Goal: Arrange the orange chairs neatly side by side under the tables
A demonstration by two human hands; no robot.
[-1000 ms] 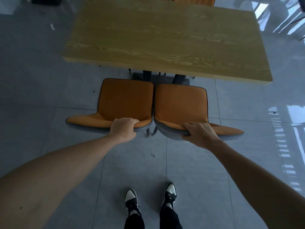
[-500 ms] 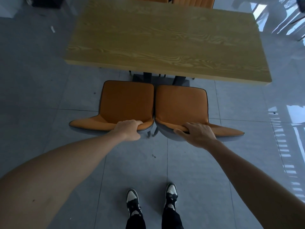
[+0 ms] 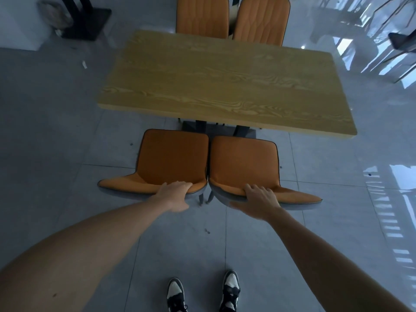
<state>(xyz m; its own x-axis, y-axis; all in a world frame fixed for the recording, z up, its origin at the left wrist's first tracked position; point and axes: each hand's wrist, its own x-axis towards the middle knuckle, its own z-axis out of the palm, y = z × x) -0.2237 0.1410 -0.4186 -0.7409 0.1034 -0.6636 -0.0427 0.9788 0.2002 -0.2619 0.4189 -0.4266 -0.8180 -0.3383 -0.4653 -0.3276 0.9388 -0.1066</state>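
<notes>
— while the person stands back from the bench (image 3: 225,82), what is over on the left?

— the left hand (image 3: 174,195) is on the top edge of the left orange chair (image 3: 173,158), its fingers (image 3: 183,184) curled over the backrest and clamped on it. that chair faces the bench, its seat front just short of the near bench edge (not tucked under).

— and next to it?

— the right orange chair (image 3: 244,163) stands just beside it, the two seats almost touching along their inner sides, their front edges roughly in line. dark bench legs (image 3: 200,127) show beyond, between the two.

— the other hand?

— the right hand (image 3: 258,201) lies on the right chair's backrest edge, fingers (image 3: 254,189) spread apart and draped over the top, thumb out to the side; it looks like a loose rest, though i cannot tell how firm the hold is.

— anything past the bench?

— two more orange chairs (image 3: 231,18) stand side by side at the far edge, backs upright. below, two black-and-white shoes (image 3: 202,291) stand on the grey tiled floor (image 3: 56,131).
</notes>
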